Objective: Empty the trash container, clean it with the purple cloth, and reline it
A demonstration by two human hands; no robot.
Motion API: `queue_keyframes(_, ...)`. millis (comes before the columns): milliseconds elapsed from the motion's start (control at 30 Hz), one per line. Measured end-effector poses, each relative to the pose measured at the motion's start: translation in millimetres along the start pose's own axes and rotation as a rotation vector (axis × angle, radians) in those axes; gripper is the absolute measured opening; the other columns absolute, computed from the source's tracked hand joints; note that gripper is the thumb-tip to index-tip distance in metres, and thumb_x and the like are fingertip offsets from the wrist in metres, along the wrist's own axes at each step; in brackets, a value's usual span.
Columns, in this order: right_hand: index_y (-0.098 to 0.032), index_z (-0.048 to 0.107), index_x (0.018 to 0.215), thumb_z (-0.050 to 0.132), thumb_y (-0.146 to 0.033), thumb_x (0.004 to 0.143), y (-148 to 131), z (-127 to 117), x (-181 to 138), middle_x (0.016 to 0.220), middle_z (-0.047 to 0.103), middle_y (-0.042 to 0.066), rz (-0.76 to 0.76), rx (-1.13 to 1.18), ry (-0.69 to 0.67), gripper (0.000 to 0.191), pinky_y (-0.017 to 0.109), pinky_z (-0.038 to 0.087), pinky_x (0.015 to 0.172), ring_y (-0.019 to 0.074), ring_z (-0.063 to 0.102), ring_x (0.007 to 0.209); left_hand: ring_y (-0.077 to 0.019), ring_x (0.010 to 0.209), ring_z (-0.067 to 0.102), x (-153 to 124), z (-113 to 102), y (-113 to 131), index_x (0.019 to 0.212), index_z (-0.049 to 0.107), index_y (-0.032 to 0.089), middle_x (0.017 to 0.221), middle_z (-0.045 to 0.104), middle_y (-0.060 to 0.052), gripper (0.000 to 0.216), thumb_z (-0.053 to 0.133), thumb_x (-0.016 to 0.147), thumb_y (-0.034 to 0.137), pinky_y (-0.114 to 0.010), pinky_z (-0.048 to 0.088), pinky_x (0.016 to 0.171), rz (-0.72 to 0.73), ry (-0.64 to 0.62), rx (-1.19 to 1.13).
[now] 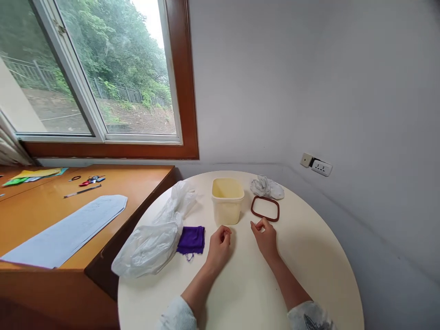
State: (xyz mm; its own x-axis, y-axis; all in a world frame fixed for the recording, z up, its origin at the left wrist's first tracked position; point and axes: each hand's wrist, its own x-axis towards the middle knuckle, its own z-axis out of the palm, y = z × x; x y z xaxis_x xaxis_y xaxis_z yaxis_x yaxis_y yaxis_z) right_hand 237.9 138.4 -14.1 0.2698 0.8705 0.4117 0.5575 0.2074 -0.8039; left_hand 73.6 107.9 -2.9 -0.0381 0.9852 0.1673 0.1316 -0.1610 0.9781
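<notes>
Cream plastic wastebasket (228,211) stands upright on the round surface (247,288), just beyond the fingers of the left hand (219,244) and to the left of those of the right hand (267,239). The left fingers are curled inward, closed up, with no object seen in them; the right are loosely bent, a small gap showing by the thumb, likewise with nothing visible in hold. Just past the right fingers lies a brown rounded-rectangular frame (278,211); I cannot tell whether they touch it. Beyond that sits a crumpled whitish plastic bag (270,188). Left of the left fingers are a folded purple cloth (191,239) with a frayed edge and, farther out, a loose translucent plastic bag (151,247).

I would judge this a resting moment between actions. Taking hold of the wastebasket would call for a short forward reach with the fingers spread.

No brand or label can be read. Well left of the fingers, white paper sheets (68,233) carry faint marks, too small to make out.
</notes>
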Motion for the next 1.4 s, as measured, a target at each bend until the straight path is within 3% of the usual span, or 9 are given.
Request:
queue_keyframes(333, -0.025, 0.030, 0.057, 0.054, -0.045, 0.076, 4, -2, -5, 0.054, 0.041, -0.005, -0.025, 0.012, -0.010, 0.037, 0.028, 0.036, 0.060, 0.0145, 0.040, 0.054, -0.0089, 0.053, 0.033, -5, -3, -1, 0.067, 0.049, 0.017, 0.053, 0.035, 0.006, 0.011, 0.041, 0.074, 0.017, -0.022, 0.025, 0.052, 0.080, 0.063, 0.112)
queue_keyframes(733, -0.024, 0.027, 0.054, 0.059, -0.042, 0.073, 7, 1, -7, 0.052, 0.034, -0.007, -0.047, 0.045, -0.019, 0.040, 0.026, 0.033, 0.056, 0.0119, 0.033, 0.051, -0.0089, 0.051, 0.033, -10, -5, -2, 0.065, 0.050, 0.017, 0.051, 0.038, 0.006, 0.010, 0.042, 0.071, 0.013, -0.022, 0.024, 0.052, 0.119, 0.036, 0.186)
queue_keyframes(933, -0.021, 0.048, 0.066, 0.057, -0.043, 0.073, 5, 1, -6, 0.061, 0.047, -0.003, -0.024, 0.121, -0.042, 0.025, 0.025, 0.038, 0.060, 0.0136, 0.044, 0.059, -0.0086, 0.052, 0.034, -9, -7, -5, 0.066, 0.050, 0.017, 0.053, 0.039, 0.006, 0.012, 0.041, 0.070, 0.012, -0.021, 0.025, 0.052, 0.124, 0.052, 0.193)
queue_keyframes(1033, -0.020, 0.055, 0.074, 0.055, -0.045, 0.074, 7, 1, -6, 0.063, 0.052, -0.001, 0.016, 0.127, -0.053, 0.025, 0.026, 0.040, 0.060, 0.0145, 0.047, 0.061, -0.0083, 0.052, 0.034, -9, -7, -7, 0.065, 0.049, 0.017, 0.051, 0.038, 0.006, 0.012, 0.040, 0.070, 0.012, -0.021, 0.025, 0.052, 0.123, 0.057, 0.192)
queue_keyframes(1400, -0.019, 0.054, 0.069, 0.049, -0.043, 0.074, 12, 4, -4, 0.066, 0.060, 0.003, 0.002, 0.036, -0.057, 0.025, 0.027, 0.041, 0.060, 0.0163, 0.053, 0.061, -0.0077, 0.051, 0.034, -8, -8, -12, 0.065, 0.050, 0.017, 0.051, 0.038, 0.007, 0.012, 0.041, 0.070, 0.012, -0.020, 0.025, 0.051, 0.125, 0.068, 0.194)
